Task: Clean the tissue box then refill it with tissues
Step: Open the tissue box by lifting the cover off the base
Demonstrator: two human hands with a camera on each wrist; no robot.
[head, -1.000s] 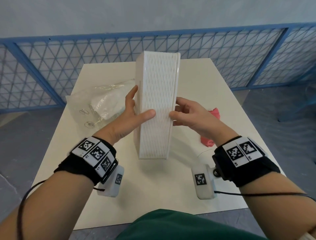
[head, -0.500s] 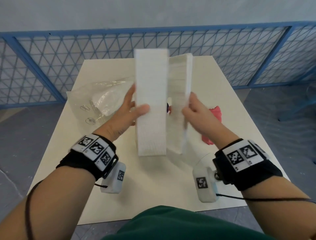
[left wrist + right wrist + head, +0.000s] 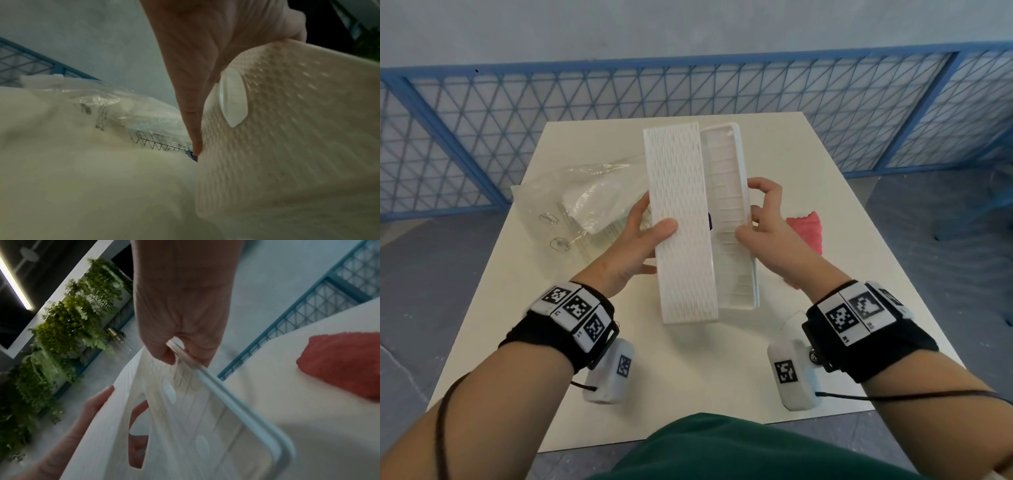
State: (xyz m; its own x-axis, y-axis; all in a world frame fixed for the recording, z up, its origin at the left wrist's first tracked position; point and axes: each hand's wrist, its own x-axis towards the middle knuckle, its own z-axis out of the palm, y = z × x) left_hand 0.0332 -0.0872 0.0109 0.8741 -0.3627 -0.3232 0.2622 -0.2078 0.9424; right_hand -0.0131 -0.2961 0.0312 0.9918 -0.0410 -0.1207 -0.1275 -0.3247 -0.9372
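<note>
My left hand grips the white textured tissue box shell above the table, thumb on its near face and fingers behind it. My right hand pinches the rim of the ribbed white base panel, which stands swung away from the shell on the right. In the right wrist view my thumb and fingers clamp the panel's edge, and left fingers show through the shell's slot. In the left wrist view a finger lies along the shell. The clear pack of tissues lies on the table to the left.
A red cloth lies on the white table at the right, partly behind my right hand. A blue mesh fence runs behind the table. The near half of the table is bare.
The box was one closed piece held upright between both hands. Its base panel has come away on the right, and my right hand has moved right with it.
</note>
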